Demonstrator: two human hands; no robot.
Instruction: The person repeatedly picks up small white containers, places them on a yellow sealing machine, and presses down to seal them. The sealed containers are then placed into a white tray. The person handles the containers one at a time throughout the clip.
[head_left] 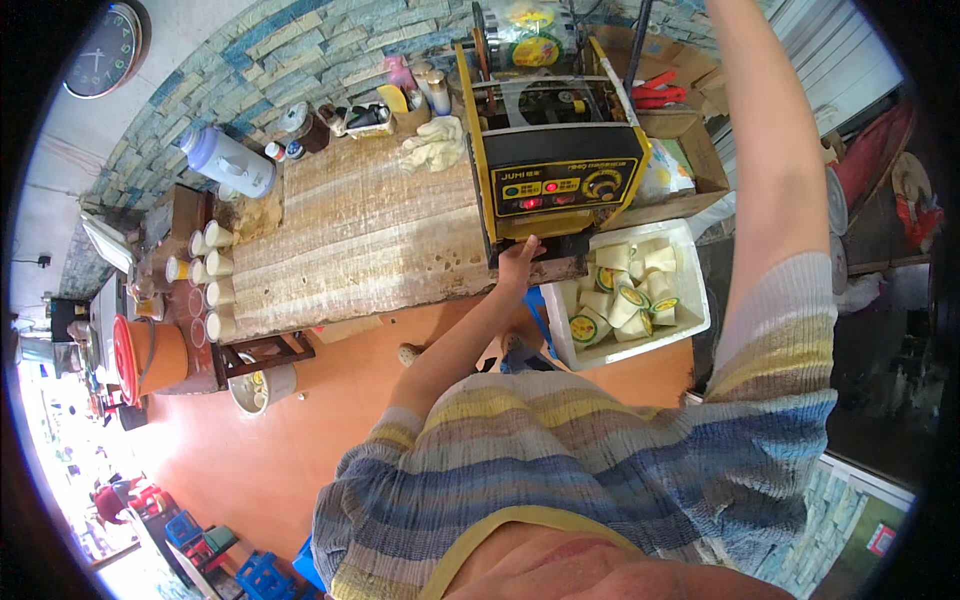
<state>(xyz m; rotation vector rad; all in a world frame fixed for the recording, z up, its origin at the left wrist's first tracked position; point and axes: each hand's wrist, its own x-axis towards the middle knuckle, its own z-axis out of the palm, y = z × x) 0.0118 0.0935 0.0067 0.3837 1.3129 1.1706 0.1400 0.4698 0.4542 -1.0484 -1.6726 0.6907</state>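
My left hand (519, 262) reaches forward to the lower front of a yellow and black cup-sealing machine (556, 160) on the wooden counter (350, 240); the fingers curl at the machine's base, and what they grip is hidden. My right arm (770, 150) stretches up past the machine's right side and leaves the picture at the top, so that hand is out of sight. A white box (690, 270) full of sealed cups with green and yellow lids stands below the machine on the right.
Several paper cups (215, 270) line the counter's left edge. A pale jug (230, 160), bottles, jars and gloves (435, 145) crowd the back. A cardboard box (690, 150) sits right of the machine. An orange bucket (150, 355) and a wall clock (105, 50) are at left.
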